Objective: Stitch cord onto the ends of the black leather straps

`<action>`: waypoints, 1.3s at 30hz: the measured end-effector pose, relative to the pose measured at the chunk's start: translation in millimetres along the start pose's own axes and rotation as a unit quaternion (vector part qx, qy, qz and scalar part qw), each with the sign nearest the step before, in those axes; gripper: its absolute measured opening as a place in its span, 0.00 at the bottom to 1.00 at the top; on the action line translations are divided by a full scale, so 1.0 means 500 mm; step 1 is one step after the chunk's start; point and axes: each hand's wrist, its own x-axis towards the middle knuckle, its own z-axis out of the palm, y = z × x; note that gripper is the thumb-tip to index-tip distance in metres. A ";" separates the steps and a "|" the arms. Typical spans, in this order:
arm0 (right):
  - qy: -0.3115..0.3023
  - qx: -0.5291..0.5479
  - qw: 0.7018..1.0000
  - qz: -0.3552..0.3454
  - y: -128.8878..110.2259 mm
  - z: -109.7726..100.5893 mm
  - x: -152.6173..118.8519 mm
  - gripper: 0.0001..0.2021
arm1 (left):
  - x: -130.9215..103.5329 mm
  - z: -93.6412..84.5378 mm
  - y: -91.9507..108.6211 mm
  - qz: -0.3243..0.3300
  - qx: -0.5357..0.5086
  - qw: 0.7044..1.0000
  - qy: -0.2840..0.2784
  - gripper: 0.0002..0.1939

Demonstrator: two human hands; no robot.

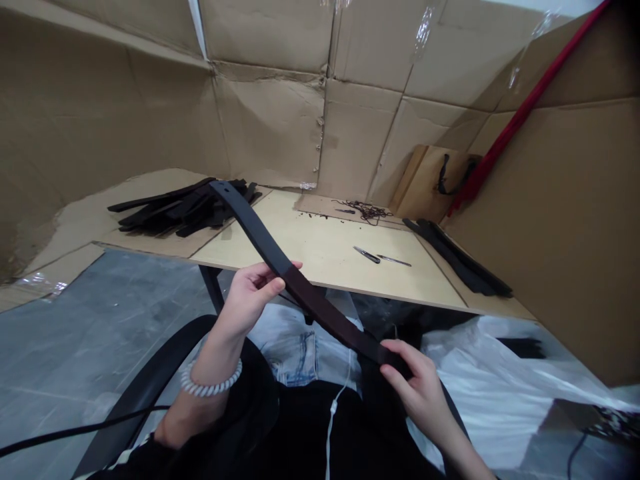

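A long dark strap point(265, 241) slants across the view above my lap, its upper end with small holes reaching the pile on the left. Its middle stretch looks dark brown, the rest black or grey. My left hand point(255, 290) pinches it near the middle, thumb on top. Near the lower right end, my right hand point(413, 373) grips it between thumb and fingers. Behind it on the pale table point(320, 233) lie a small dark-handled cutter point(367, 255) and a thin pointed tool point(395, 260).
A heap of black strips point(185, 208) is at the table's left, with more strips point(457, 259) at the right. Brown thread point(367, 211) lies tangled at the back. Cardboard walls point(270, 127) surround the table; a paper bag point(427, 183) leans there. Clear plastic point(480, 393) hangs lower right.
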 end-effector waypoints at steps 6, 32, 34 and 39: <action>-0.302 0.180 0.920 0.175 0.001 -0.013 0.006 0.22 | -0.007 0.000 0.007 0.003 0.002 0.999 -0.050 0.18; -0.065 0.077 0.988 0.118 0.002 -0.006 -0.001 0.22 | 0.009 -0.010 -0.026 0.004 0.023 0.998 0.064 0.15; -0.019 0.016 0.997 0.071 0.007 -0.006 -0.005 0.19 | 0.010 -0.009 -0.028 -0.007 0.015 0.998 0.062 0.15; -0.143 0.088 0.980 0.110 0.002 -0.012 0.001 0.20 | 0.004 -0.014 -0.032 0.020 0.012 0.998 0.057 0.14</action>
